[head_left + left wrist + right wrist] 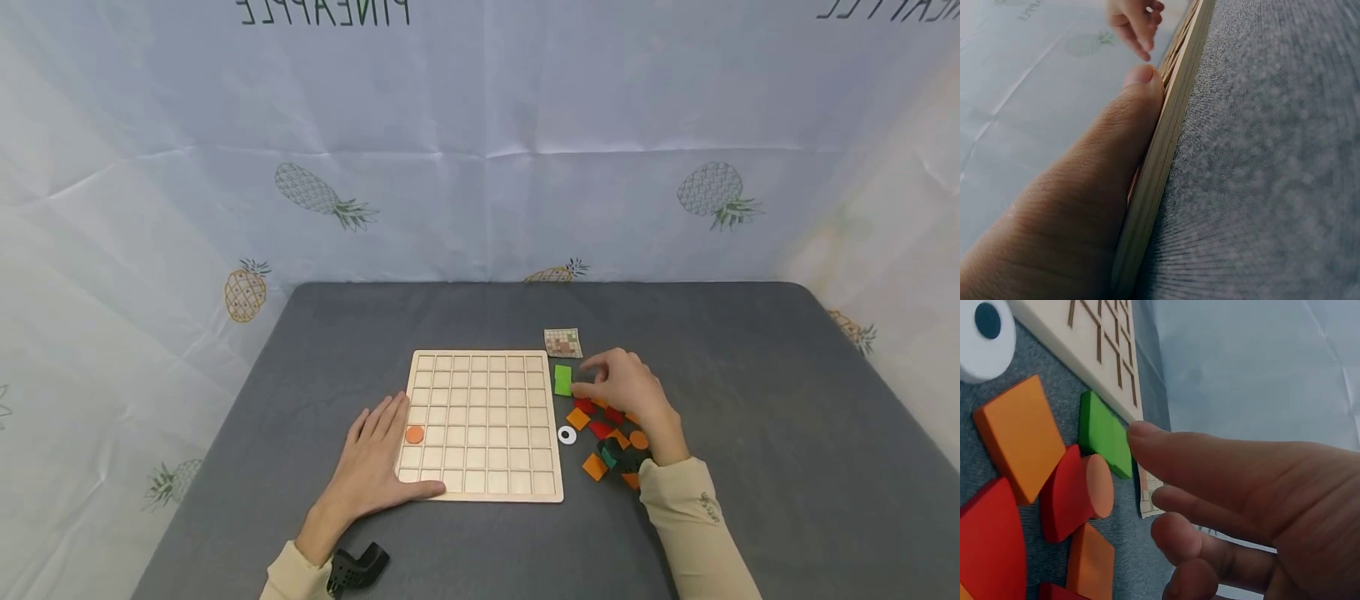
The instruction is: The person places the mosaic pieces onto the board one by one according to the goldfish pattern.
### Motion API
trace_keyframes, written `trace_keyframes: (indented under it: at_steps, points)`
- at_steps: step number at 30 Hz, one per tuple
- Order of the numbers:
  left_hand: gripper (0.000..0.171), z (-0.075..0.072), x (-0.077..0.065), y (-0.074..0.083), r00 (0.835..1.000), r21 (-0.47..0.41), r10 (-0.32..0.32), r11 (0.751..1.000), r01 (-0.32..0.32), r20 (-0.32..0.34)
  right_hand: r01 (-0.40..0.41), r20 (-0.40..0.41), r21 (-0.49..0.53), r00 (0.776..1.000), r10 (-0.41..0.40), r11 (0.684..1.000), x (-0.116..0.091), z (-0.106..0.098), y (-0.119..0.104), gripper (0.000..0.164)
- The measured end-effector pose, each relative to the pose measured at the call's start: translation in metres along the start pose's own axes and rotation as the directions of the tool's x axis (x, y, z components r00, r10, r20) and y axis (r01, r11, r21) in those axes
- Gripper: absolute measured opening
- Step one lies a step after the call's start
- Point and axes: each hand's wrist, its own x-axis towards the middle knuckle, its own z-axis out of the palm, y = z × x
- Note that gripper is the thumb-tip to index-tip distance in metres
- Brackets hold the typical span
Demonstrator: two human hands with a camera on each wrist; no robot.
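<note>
A pale wooden board (487,413) with a grid of square cells lies on the dark table. My left hand (371,471) rests on its left side and front corner, fingers spread and thumb along the front edge. An orange disc (415,434) sits in a left-column cell beside those fingers. To the right of the board, my right hand (630,390) hovers with a gap between thumb and fingers, holding nothing. Its thumb is close to a green rectangular block (1107,434); whether they touch I cannot tell. Red pieces (1060,497) and orange blocks (1019,437) lie below that hand.
A white ring-shaped piece (560,435) lies against the board's right side. Behind the green block is a small printed card (563,342) with a coloured grid. More orange pieces (595,467) lie near the right wrist. A pineapple-print cloth (487,217) hangs behind the table.
</note>
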Motion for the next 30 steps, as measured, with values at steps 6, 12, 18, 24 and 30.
trace_keyframes:
  at_steps: [6, 12, 18, 24, 30]
  points:
    - [0.133, 0.003, -0.003, -0.001, 1.0, -0.017, 0.001, 1.0, -0.001, 0.003, -0.029, 0.009, -0.046, 1.0, 0.03, 0.999, 0.0, 0.008, 0.004, 0.047]
    - [0.133, 0.004, -0.005, 0.0, 1.0, -0.03, -0.001, 1.0, 0.002, 0.007, -0.042, 0.004, -0.069, 0.999, 0.042, 0.997, 0.001, 0.014, 0.007, 0.045]
    - [0.133, 0.004, -0.004, 0.0, 1.0, -0.013, -0.004, 1.0, 0.004, 0.001, -0.068, -0.002, -0.085, 0.998, 0.068, 0.994, 0.003, 0.015, 0.008, 0.044]
    - [0.133, 0.002, -0.002, 0.001, 1.0, -0.016, -0.01, 1.0, 0.01, 0.011, -0.082, 0.003, -0.091, 0.997, 0.082, 0.992, 0.002, 0.013, 0.007, 0.042]
    - [0.133, 0.001, -0.002, 0.001, 1.0, -0.018, -0.006, 1.0, 0.006, 0.004, -0.083, -0.007, -0.097, 0.997, 0.083, 0.992, 0.001, 0.012, 0.004, 0.034]
